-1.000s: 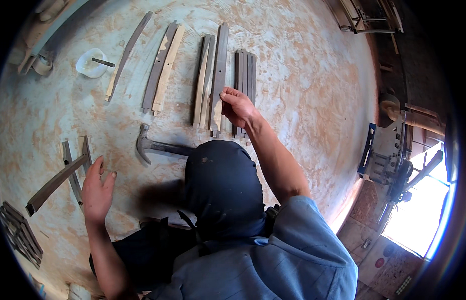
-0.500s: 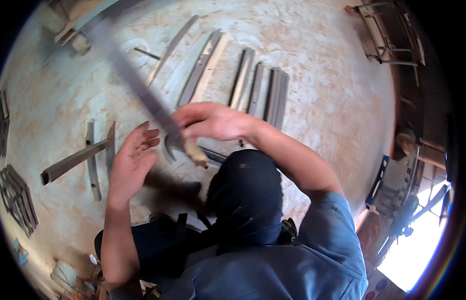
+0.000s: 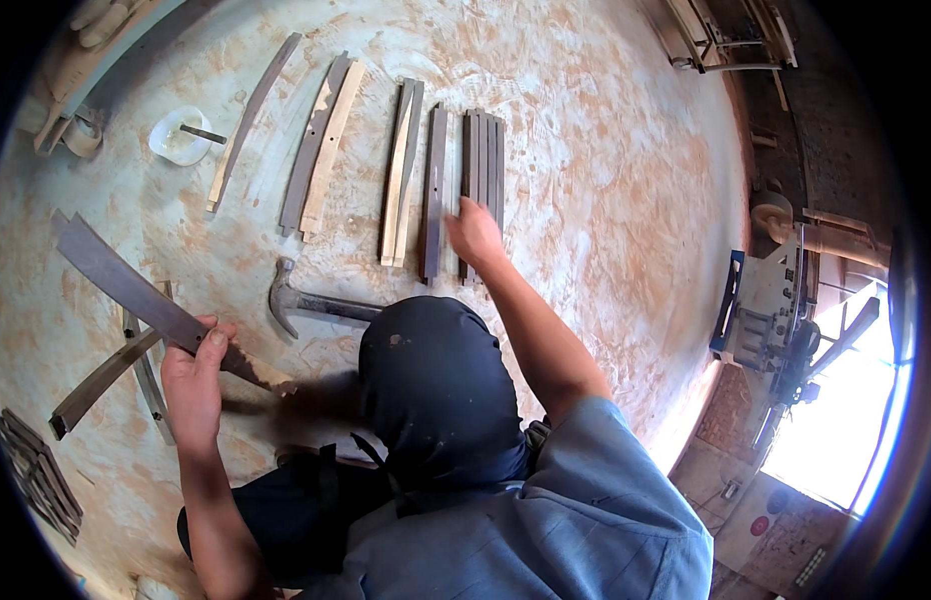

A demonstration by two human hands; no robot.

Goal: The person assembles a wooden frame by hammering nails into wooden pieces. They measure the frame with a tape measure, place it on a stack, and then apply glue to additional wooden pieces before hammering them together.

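My left hand (image 3: 194,385) grips a curved dark wooden piece (image 3: 136,290), with the thumb on its face near the lower end. Pale wood shows at that end, and the other end slants up to the left. My right hand (image 3: 474,235) is over the lower part of a bundle of dark wooden strips (image 3: 483,150), beside a single dark strip (image 3: 436,190). Its fingers are partly hidden and blurred, so any hold is unclear. A claw hammer (image 3: 321,303) lies on the floor, its handle end hidden behind my head covering.
Left of the bundle lie more strips (image 3: 391,200), a pair with pale wood (image 3: 331,150) and a curved strip (image 3: 256,120). A white bowl (image 3: 181,137) with a stick stands at far left. A joined wooden frame (image 3: 106,383) lies under my left hand. Machinery (image 3: 771,310) stands at right.
The curved wooden piece has gone from my right hand to my left, which was open and now closes on it. My right hand has moved right to the strips.
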